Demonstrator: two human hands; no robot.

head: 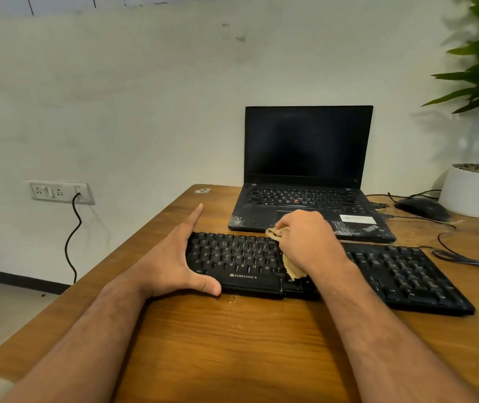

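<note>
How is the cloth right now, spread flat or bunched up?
Bunched up: the right hand grips the cloth as a wad on the keyboard, crumpled ends poking out either side of the fist.

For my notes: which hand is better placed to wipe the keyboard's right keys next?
Right: the right hand grips the cloth on the keyboard; the left hand presses its left end.

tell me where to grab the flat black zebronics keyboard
Probably by its two short ends, coming in from either side: the black keyboard lies flat, long and thin. The left hand brackets the left end; the right end is free.
</note>
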